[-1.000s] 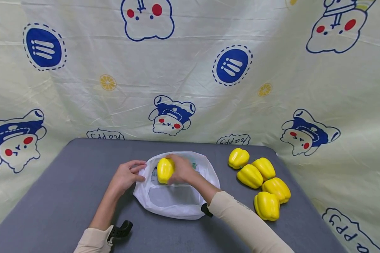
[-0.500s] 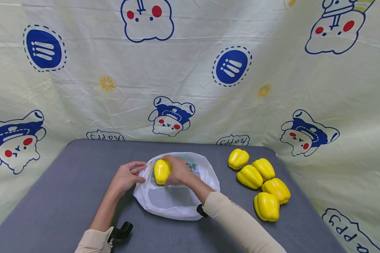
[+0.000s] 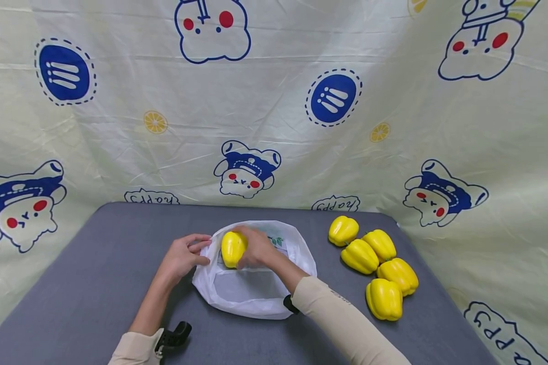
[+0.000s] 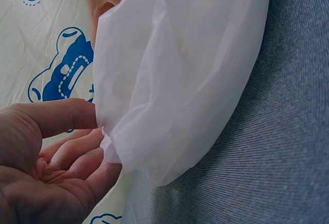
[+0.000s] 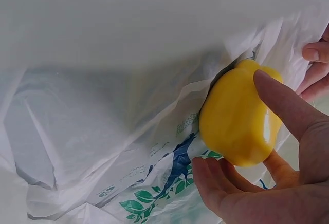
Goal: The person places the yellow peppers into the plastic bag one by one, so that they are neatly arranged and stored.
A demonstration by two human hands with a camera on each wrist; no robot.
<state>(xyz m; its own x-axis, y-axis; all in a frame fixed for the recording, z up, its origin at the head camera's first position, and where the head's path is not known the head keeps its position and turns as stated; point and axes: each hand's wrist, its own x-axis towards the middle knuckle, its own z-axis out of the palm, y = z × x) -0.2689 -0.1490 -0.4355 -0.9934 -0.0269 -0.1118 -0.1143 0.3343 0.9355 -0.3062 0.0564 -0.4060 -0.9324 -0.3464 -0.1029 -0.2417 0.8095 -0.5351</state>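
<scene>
Pepper (image 5: 239, 113) sits inside the bag (image 3: 251, 307), held in the right grip (image 3: 257, 247); the left grip (image 3: 180, 258) holds the bag. If the left lets go, the limp bag could collapse, and the right grip could then snag and drag it on leaving

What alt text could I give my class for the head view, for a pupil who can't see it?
A person's right hand holds a yellow pepper in the mouth of an open white bag, whose edge the left hand touches. Five more yellow peppers lie to the right on a grey table, before a pale backdrop printed with cartoons.
</scene>
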